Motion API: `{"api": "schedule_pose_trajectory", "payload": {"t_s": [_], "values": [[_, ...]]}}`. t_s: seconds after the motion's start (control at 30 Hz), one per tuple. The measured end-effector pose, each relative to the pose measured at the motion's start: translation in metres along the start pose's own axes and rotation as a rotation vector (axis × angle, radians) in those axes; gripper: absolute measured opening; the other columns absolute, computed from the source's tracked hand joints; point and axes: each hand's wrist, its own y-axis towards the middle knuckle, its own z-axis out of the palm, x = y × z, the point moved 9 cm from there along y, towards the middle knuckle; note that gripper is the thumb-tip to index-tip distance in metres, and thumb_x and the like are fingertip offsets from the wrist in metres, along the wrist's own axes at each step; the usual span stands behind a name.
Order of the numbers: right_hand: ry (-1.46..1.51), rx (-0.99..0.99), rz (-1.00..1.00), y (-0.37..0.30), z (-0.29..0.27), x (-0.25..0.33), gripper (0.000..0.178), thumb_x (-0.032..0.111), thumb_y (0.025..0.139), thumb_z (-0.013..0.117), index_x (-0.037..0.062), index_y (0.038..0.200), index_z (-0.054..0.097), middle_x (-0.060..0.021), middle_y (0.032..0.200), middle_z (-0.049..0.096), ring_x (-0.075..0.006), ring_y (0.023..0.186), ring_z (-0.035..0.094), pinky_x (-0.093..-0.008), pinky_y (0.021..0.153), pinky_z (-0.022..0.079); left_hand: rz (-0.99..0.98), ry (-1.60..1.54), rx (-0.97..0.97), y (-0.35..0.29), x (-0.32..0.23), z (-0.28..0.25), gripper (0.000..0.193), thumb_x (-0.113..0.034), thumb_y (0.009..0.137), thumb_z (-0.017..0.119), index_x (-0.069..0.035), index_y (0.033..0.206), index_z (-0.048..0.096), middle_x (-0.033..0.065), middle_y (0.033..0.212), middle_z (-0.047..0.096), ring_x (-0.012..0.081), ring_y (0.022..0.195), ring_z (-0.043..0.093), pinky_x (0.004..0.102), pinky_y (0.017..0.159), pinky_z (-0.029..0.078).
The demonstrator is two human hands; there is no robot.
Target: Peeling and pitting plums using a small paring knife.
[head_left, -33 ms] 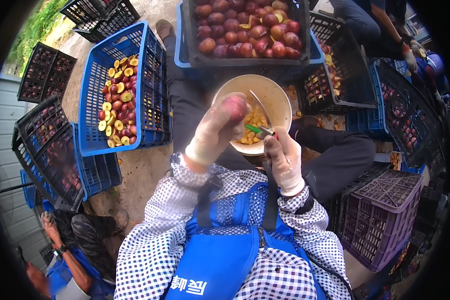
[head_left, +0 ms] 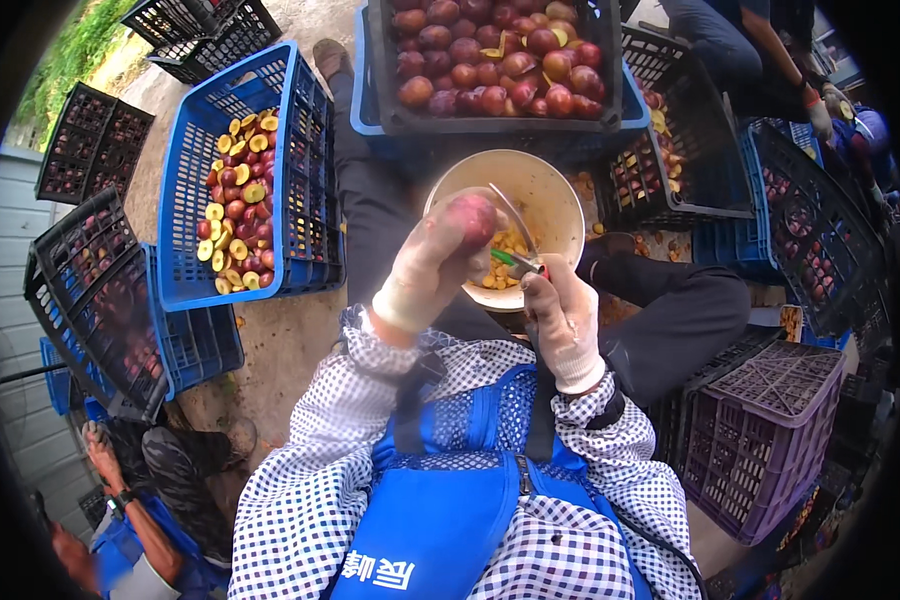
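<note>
In a pale, dirty work glove, my left hand [head_left: 420, 268] is closed around a whole-looking red plum [head_left: 476, 222], raised over the near left side of a cream bucket [head_left: 564, 200]. My right hand [head_left: 567, 325], gloved too, grips a knife [head_left: 516, 216] with a thin curved blade pointing up and to the left, beside the plum. Whether the blade touches the fruit I cannot tell. Something green [head_left: 504, 257] shows at the blade's base. Yellow fruit pieces [head_left: 495, 275] lie in the bottom of the bucket, partly hidden by my hands.
Beyond the bucket, a dark crate [head_left: 500, 125] of red plums rests on a blue one. Halved plums fill a blue crate [head_left: 288, 180] on the left. More crates stand right, including a purple one [head_left: 760, 440]. Other people work at the lower left and upper right.
My right hand and the knife have shifted very slightly, with the blade tip a little further left. The plum stays in my left hand, moved only slightly.
</note>
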Motion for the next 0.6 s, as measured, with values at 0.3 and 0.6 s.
{"api": "schedule_pose_trajectory", "payload": {"t_s": [0.3,0.6], "values": [[-0.315,-0.111,-0.134,-0.001,0.014,0.012,0.018,0.021,0.093,0.066,0.0032,0.092,0.06,-0.014,0.075,0.061,-0.0312,0.064,0.061,-0.0388,0.059,0.048,-0.014,-0.013,-0.02,-0.004,0.012,-0.002,0.069,-0.046,0.09,0.066,0.001,0.136,0.047,0.0094,0.118,0.063,0.0128,0.084,0.056,0.0255,0.077,0.049],[0.17,0.203,0.033,0.021,0.036,-0.019,0.015,0.015,0.096,0.06,-0.0001,0.097,0.062,-0.0116,0.078,0.063,-0.0194,0.071,0.061,-0.0333,0.064,0.048,0.058,0.344,-0.121,-0.001,-0.004,-0.01,0.07,-0.046,0.084,0.072,0.002,0.131,0.053,0.0125,0.12,0.063,0.0176,0.11,0.059,0.0311,0.096,0.046]]}}
